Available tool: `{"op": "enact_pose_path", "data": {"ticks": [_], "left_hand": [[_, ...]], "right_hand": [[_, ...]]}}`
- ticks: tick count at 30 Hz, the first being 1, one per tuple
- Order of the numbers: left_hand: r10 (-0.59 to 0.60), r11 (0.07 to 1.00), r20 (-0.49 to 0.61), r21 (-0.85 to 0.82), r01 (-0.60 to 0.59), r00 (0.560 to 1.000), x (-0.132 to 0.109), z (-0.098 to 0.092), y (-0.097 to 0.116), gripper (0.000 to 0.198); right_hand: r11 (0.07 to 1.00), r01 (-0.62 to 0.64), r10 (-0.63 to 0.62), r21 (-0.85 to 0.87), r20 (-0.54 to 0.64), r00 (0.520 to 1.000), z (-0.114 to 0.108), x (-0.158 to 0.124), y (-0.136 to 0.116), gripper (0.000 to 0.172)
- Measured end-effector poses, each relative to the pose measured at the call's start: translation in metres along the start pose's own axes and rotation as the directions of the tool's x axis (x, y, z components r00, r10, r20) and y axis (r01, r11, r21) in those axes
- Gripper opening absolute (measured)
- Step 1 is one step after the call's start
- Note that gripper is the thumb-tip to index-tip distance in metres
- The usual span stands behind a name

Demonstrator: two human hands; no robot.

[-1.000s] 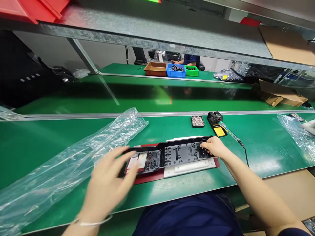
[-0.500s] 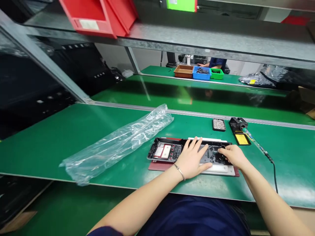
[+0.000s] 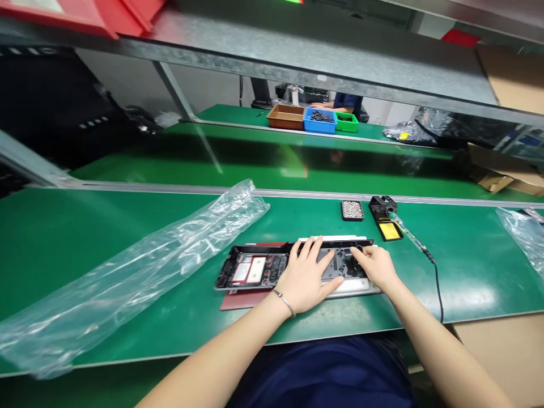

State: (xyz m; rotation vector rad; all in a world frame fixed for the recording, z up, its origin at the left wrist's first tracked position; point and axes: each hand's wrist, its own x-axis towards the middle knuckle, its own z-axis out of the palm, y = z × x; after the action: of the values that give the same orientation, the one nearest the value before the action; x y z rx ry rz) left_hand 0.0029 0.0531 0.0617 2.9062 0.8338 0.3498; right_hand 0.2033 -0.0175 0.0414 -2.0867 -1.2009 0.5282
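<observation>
A long black plastic housing (image 3: 278, 262) lies across a white fixture (image 3: 352, 288) and a dark red board (image 3: 238, 300) on the green bench. My left hand (image 3: 304, 275), with a bracelet at its wrist, rests flat over the middle of the housing, fingers spread. At the housing's right end my right hand (image 3: 376, 266) is closed, thumb and forefinger pinched at a small dark part (image 3: 356, 262) inside it. Whether the part is loose or attached I cannot tell. Red and white pieces show through the openings at the housing's left end.
Clear plastic bag (image 3: 140, 277) lies on the left. Behind the housing are a small black tray (image 3: 352, 210) of metal bits and a soldering iron (image 3: 408, 229) in its stand (image 3: 385, 215). A metal shelf (image 3: 255, 62) spans above. A co-worker (image 3: 346, 103) sits beyond several bins (image 3: 321, 120).
My view has swung to the right, so the bench things appear further left. Both hands keep nearly the same places on the housing.
</observation>
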Motion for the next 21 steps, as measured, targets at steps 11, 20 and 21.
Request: {"op": "enact_pose_path", "data": {"ticks": [11, 20, 21], "left_hand": [[0.025, 0.999, -0.017, 0.047, -0.025, 1.000, 0.001, 0.006, -0.008, 0.054], [0.120, 0.989, -0.217, 0.107, -0.099, 0.969, 0.004, 0.018, -0.020, 0.053], [0.147, 0.984, -0.252, 0.135, -0.116, 0.956, 0.005, 0.024, -0.024, 0.054]], "right_hand": [[0.989, -0.042, 0.071, 0.142, -0.204, 0.976, -0.032, -0.003, 0.025, 0.047], [0.887, 0.086, -0.108, -0.453, -0.023, 0.994, -0.014, 0.099, -0.043, 0.007], [0.860, 0.090, -0.093, -0.502, 0.020, 0.996, -0.011, 0.111, -0.049, 0.004]]}}
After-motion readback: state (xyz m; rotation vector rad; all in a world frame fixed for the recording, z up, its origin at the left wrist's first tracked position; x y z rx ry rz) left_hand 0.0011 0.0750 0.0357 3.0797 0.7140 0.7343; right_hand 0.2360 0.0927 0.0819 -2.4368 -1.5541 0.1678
